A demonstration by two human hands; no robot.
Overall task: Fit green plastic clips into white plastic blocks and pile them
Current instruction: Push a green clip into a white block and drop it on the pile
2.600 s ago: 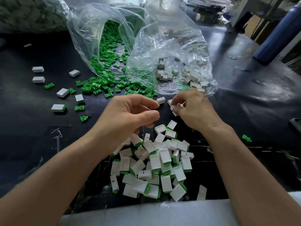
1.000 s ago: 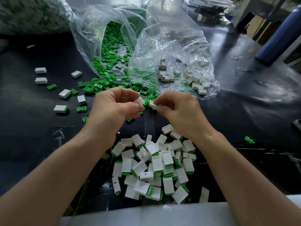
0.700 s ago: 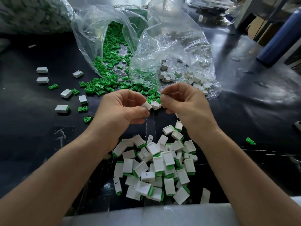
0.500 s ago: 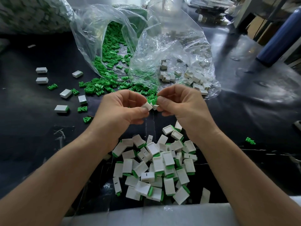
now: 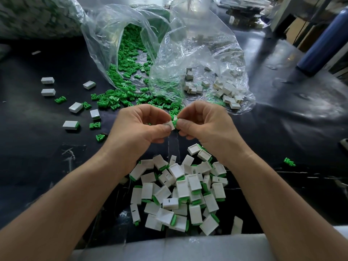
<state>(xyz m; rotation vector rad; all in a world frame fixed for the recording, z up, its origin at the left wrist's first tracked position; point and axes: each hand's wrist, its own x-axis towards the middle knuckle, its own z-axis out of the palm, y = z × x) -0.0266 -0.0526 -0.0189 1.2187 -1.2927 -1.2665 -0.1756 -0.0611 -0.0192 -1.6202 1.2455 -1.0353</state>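
**Clip meeting block over the table's middle**

I am watching the left hand [image 5: 139,129] pinching a white block [image 5: 171,126] between thumb and forefinger. The right hand [image 5: 205,125] is pinching a green clip [image 5: 176,121], which is touching the block's right side. Both are hovering over the middle of the black table [image 5: 282,140]. The pile of fitted blocks [image 5: 180,194] is lying near the table's near edge, and loose clips [image 5: 116,98] are spilling from a clear bag [image 5: 105,34] toward the far edge.
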